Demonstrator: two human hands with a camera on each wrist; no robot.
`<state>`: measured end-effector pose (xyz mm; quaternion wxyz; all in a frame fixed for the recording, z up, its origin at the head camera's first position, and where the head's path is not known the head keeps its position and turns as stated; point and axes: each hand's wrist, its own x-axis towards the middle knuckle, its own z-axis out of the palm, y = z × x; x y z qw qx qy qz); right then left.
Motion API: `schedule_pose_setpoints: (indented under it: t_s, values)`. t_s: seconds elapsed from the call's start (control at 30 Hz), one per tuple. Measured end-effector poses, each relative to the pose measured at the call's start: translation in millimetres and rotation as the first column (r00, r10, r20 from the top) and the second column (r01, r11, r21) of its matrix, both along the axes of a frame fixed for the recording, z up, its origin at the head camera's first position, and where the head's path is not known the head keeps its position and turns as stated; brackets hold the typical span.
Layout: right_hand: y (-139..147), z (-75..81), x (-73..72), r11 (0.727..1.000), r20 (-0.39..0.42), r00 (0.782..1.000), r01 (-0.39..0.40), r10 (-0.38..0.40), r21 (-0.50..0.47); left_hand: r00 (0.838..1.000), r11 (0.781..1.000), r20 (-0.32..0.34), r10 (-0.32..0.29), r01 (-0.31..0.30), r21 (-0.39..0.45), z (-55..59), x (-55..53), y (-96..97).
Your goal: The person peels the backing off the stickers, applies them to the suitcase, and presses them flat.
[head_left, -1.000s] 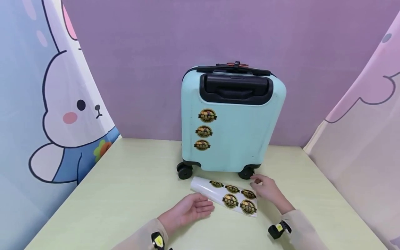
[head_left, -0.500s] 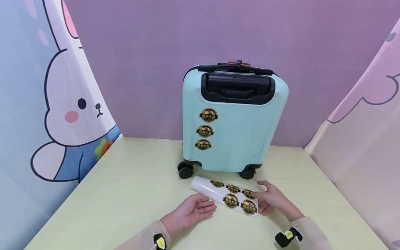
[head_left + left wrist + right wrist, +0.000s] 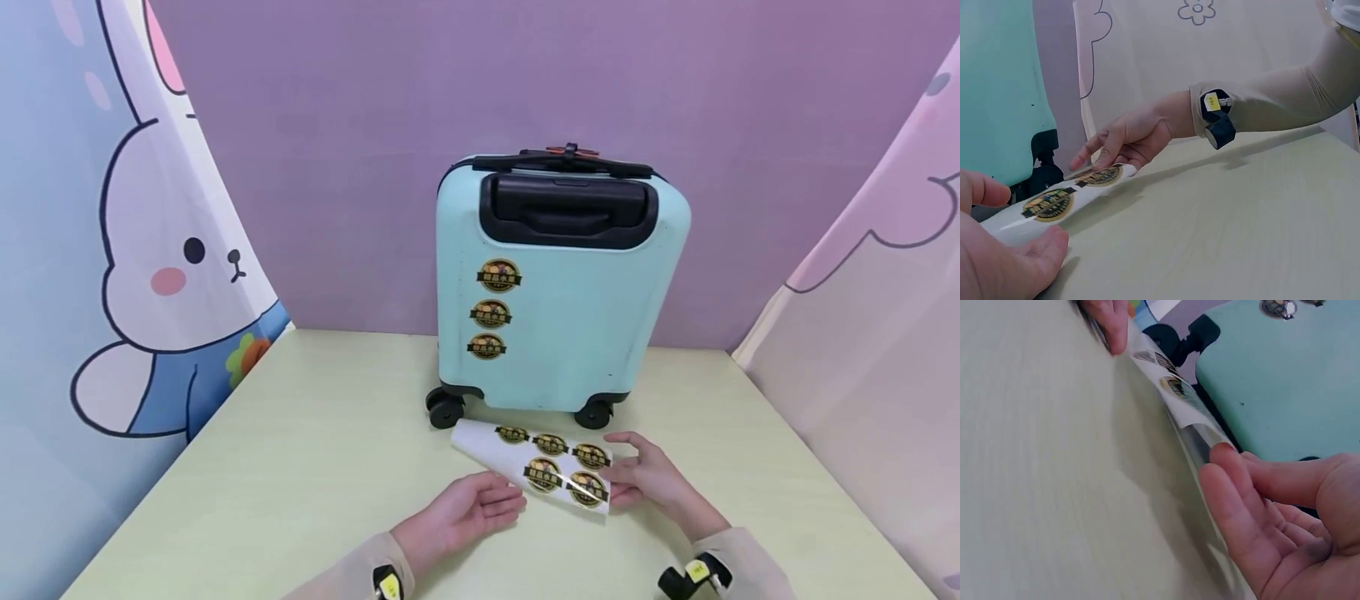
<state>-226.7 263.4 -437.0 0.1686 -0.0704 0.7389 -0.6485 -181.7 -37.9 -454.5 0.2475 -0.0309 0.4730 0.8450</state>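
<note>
A white, partly rolled sticker sheet (image 3: 498, 454) with several round black-and-gold stickers lies before the suitcase, its right end lifted off the table. My right hand (image 3: 656, 483) pinches that right edge, thumb on top and fingers beneath, as the left wrist view shows. By the sheet's near edge, my left hand (image 3: 468, 512) lies palm up with relaxed fingers. Whether it touches the sheet I cannot tell. Behind stands a mint-green suitcase (image 3: 577, 325), upright, with three matching stickers (image 3: 491, 313) in a column on its left side.
The suitcase's black wheels (image 3: 446, 410) stand on the pale green table (image 3: 300, 467), just behind the sheet. A purple backdrop (image 3: 337, 167) closes off the rear. Printed cloths hang at both sides, the left cloth (image 3: 45, 208) showing a cartoon rabbit.
My right hand has moved from the sheet's far corner down to its right edge and taken hold. The sheet has shifted slightly left and its right end has risen. My left hand barely moved.
</note>
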Motion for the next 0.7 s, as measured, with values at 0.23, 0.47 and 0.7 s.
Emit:
schedule_pose_setpoints:
  t_s: [0.23, 0.47, 0.7]
  values:
    - [-4.0, 1.9, 5.7, 0.996, 0.015, 1.0, 0.028, -0.027, -0.088, 1.0, 0.999, 0.016, 0.015, -0.016, 0.042, 0.2, 1.2, 8.3]
    - [-6.8, 3.9, 11.8, 0.99, 0.017, 1.0, 0.023, -0.021, -0.142, 0.999, 0.999, 0.012, 0.031, -0.031, 0.032, -0.6, 2.6, 12.1]
    - [-8.8, 3.6, 14.3, 0.986, 0.012, 1.0, 0.013, -0.011, -0.164, 0.991, 0.993, -0.066, 0.114, -0.111, 0.043, 3.8, 4.6, 14.5]
